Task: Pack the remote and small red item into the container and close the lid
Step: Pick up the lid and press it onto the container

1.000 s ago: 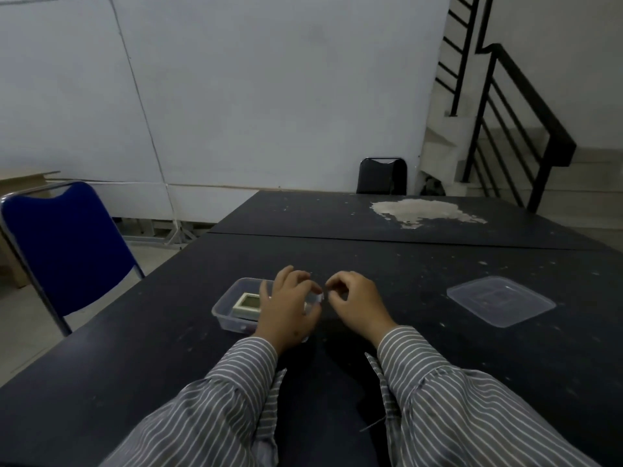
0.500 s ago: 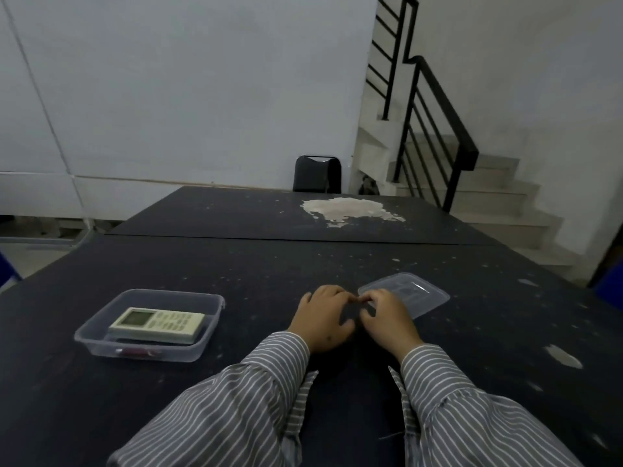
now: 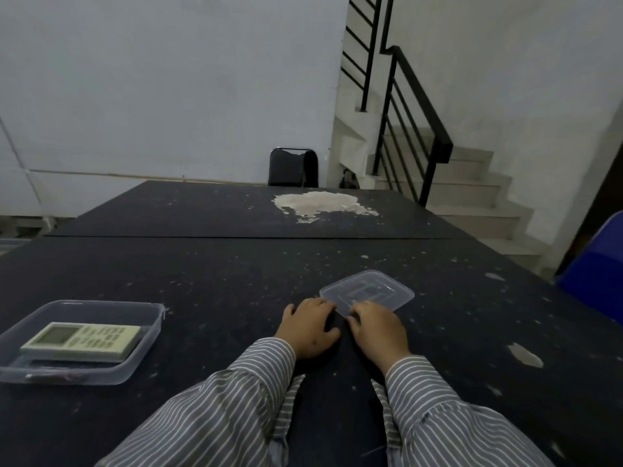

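A person in grey striped sleeves reaches both hands to the near corner of a clear, flat rectangular plastic lid (image 3: 367,290) lying right of centre on a scuffed black table (image 3: 219,281). The left hand (image 3: 312,328) rests knuckles-up with curled fingers at the lid's near-left edge, apparently touching it; the right hand (image 3: 379,328) lies over the near corner, fingertips on the plastic. Neither hand has closed on anything, and whether a thumb has slipped beneath the rim cannot be told. Well apart, at the lower left of the frame, stands the clear rectangular plastic container (image 3: 148,335), open, with the pale cream remote control (image 3: 82,341) lying flat inside, screen toward the left. A thin dark-red item (image 3: 50,377) shows along the container's near wall, beside the remote, though it is too dim to describe further. With both objects seemingly packed, the step in hand looks to be picking up the lid. Done well, that likely means pinching two opposite edges, lifting it level off the table, carrying it across to the lower left, squaring its corners with the container's rim and pressing down all round until it seats, taking care the remote does not stand proud of the rim.
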